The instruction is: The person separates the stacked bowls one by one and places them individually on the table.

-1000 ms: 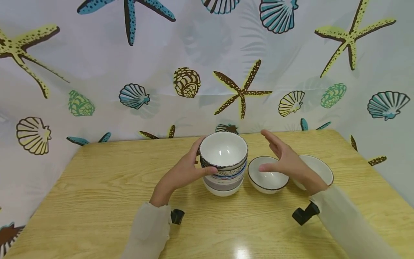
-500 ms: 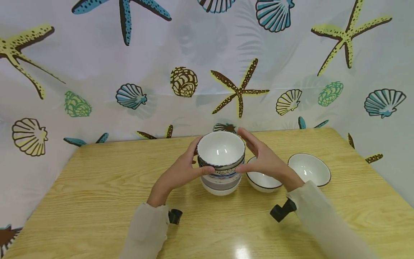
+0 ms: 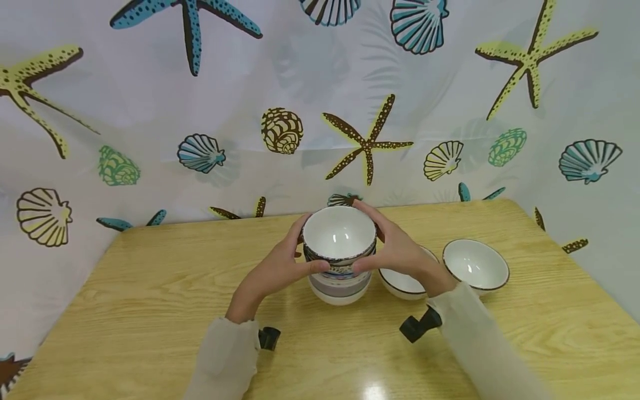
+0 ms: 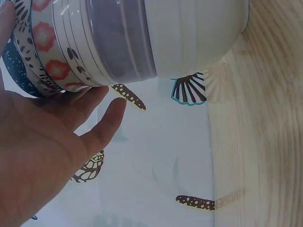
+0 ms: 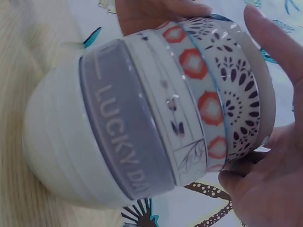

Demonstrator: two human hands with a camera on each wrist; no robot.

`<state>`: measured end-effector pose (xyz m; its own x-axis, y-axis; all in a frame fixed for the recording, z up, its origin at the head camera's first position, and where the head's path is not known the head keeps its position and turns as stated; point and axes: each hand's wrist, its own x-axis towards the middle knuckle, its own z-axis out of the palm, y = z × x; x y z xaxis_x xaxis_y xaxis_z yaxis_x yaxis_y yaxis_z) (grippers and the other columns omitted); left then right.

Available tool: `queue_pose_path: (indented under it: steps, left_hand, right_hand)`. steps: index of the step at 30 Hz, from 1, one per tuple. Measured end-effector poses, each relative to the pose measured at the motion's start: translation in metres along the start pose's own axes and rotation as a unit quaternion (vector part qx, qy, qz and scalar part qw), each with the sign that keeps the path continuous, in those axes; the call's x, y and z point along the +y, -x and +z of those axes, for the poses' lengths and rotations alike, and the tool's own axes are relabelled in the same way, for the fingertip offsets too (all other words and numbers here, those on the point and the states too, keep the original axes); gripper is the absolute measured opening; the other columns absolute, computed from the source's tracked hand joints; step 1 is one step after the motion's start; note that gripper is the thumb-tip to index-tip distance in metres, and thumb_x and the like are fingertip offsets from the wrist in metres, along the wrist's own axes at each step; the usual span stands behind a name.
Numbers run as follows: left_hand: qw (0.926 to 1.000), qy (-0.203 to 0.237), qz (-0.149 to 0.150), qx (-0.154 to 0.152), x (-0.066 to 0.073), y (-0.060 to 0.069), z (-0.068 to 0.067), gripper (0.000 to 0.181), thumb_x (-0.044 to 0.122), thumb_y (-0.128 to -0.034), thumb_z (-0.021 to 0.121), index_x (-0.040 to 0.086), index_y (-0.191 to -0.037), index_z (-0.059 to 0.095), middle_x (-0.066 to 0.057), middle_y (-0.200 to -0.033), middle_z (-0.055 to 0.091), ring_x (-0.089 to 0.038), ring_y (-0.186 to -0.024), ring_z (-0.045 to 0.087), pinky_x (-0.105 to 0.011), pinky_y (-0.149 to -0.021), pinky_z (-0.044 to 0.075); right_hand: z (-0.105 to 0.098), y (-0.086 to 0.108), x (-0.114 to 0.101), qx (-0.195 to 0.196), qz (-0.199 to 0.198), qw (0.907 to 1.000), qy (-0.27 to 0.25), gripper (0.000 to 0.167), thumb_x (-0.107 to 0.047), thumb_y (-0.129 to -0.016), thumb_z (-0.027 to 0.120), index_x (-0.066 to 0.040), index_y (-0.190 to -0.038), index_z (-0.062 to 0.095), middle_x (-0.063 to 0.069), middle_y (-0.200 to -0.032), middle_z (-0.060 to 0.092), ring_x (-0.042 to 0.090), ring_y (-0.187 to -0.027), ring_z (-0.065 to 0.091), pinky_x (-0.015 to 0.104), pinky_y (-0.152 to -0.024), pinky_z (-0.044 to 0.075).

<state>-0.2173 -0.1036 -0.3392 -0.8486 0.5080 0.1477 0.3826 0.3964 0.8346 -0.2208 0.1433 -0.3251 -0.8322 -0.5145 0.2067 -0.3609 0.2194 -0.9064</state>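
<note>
Head view: the left hand point(image 3: 280, 269) is clamped on the upper part of a stack of bowls point(image 3: 340, 280), its thumb laid across the front just below the rim and its fingers bent round the far side. From the opposite side the right hand point(image 3: 400, 253) grips the same stack, thumb in front and fingers behind, the two thumb tips close but apart. The stack stands upright on the table point(image 3: 150, 311), between the hands. Its top bowl point(image 3: 340, 236) is white inside with a dark speckled rim. Seen from the right wrist, the layers below run through a band of dark petal shapes point(image 5: 236, 104), a row of red flowers point(image 5: 208, 106), a pale line-drawn band point(image 5: 163, 94), a grey-mauve band point(image 5: 118, 118) with raised lettering that begins "LUCKY", and a plain white bottom bowl point(image 5: 61, 137).

Just beside the stack, partly hidden by the right hand and wrist, sits a white bowl with a dark rim point(image 3: 406, 284). Farther to the right stands a similar white bowl point(image 3: 476, 264). Both forearms wear pale sleeves point(image 3: 225, 350), each with a black wrist device point(image 3: 270, 338). Behind the table hangs a white cloth point(image 3: 235, 83) printed with starfish and shells.
</note>
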Motion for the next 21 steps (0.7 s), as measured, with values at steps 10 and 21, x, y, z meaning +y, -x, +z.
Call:
queue_pose_path:
  steps: [10,21]
  left_hand:
    - [0.9999,0.013,0.01,0.004,-0.003,0.0024,0.0003,0.103,0.058,-0.0784,0.069,0.017,-0.153,0.011,-0.013,-0.15,0.033,-0.037,-0.136,0.034,-0.059,-0.097,0.037]
    - [0.9999,0.013,0.006,-0.003,-0.0019,0.0009,0.0013,0.106,0.061,-0.0776,0.068,0.015,-0.153,0.009,-0.013,-0.15,0.032,-0.035,-0.137,0.033,-0.056,-0.097,0.037]
  right_hand:
    - [0.0064,-0.0025,0.0022,0.02,0.028,0.9989,0.034,0.129,-0.058,-0.053,0.086,-0.018,-0.154,0.017,0.012,-0.158,0.018,0.037,-0.139,0.028,0.057,-0.109,0.031]
    - [0.0078,-0.0017,0.0028,0.031,0.032,0.9982,0.039,0.125,-0.041,-0.057,0.091,-0.017,-0.154,0.016,0.013,-0.156,0.022,0.037,-0.135,0.035,0.054,-0.105,0.038]
